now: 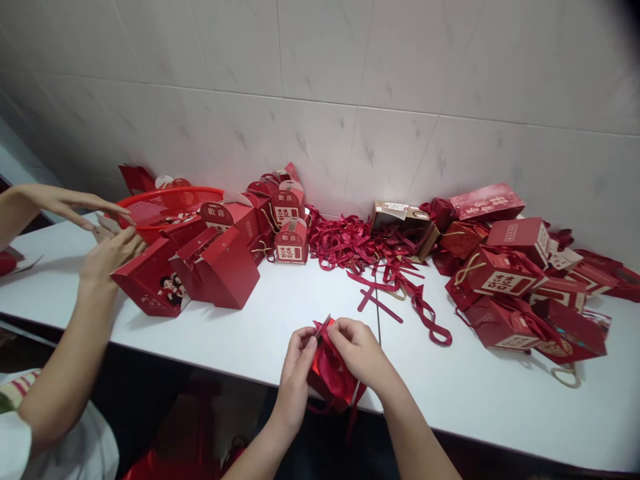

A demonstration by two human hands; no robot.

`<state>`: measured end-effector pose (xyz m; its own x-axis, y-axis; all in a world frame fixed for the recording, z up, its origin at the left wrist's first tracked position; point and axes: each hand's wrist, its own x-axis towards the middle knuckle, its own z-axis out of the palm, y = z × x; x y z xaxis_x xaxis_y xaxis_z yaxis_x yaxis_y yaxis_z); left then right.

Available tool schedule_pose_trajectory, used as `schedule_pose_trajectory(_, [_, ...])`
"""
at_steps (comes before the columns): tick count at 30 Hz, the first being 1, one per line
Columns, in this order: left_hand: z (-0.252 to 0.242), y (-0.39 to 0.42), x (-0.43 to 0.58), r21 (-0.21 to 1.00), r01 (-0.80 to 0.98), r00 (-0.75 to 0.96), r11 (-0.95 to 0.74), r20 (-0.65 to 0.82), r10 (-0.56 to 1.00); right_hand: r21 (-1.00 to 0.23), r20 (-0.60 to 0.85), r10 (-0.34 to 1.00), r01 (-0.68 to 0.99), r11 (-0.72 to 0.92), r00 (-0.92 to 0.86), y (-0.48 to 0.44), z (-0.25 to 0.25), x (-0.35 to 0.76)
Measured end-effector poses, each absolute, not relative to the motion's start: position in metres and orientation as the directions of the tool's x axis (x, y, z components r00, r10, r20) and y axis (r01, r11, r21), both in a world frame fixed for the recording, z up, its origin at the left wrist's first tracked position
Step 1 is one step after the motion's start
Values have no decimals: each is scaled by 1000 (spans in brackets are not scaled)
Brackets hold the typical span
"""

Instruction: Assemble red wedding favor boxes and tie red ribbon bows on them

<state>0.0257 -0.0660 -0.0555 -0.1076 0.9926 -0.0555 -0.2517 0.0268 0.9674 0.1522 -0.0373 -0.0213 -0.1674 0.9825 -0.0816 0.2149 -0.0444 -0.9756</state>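
Note:
At the table's front edge I have a small red gift box (344, 398) with a dark red ribbon (334, 368) over its top. My left hand (299, 360) is closed in a pinch at the top edge of the box. Opposite it, my right hand (361, 348) pinches the ribbon, fingertips close to those of the left. Ribbon ends hang below the table edge. Just what lies between the fingertips is partly hidden. Beyond my hands lie a flat cross-shaped red strip (381, 307) and a loose curled ribbon (431, 327).
A heap of red ribbons (340, 240) lies by the wall, beside an open cardboard box (407, 215). Finished-looking red boxes (505, 283) are piled on the right. Several open boxes (217, 267) stand left, near a red basket (150, 207) and a co-worker's hands (107, 257).

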Motion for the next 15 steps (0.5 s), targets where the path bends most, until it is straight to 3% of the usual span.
schedule_pose_trajectory(4, [-49, -57, 20, 990, -126, -109, -61, 47, 993, -959, -27, 979, 280, 31, -202, -39, -21, 153])
schedule_pose_trajectory(9, [-46, -38, 15, 998, -46, -7, -39, 39, 999, -946, 25, 987, 315, 74, -158, -43, -15, 150])
schedule_pose_trajectory(12, [-57, -31, 3, 959, 264, -81, -99, 125, 989, -962, 130, 991, 238, 132, -25, -55, -12, 158])
schedule_pose_trajectory(15, [-71, -27, -24, 863, 500, -202, -75, 200, 959, -919, 349, 925, 249, 306, 149, -76, -16, 179])
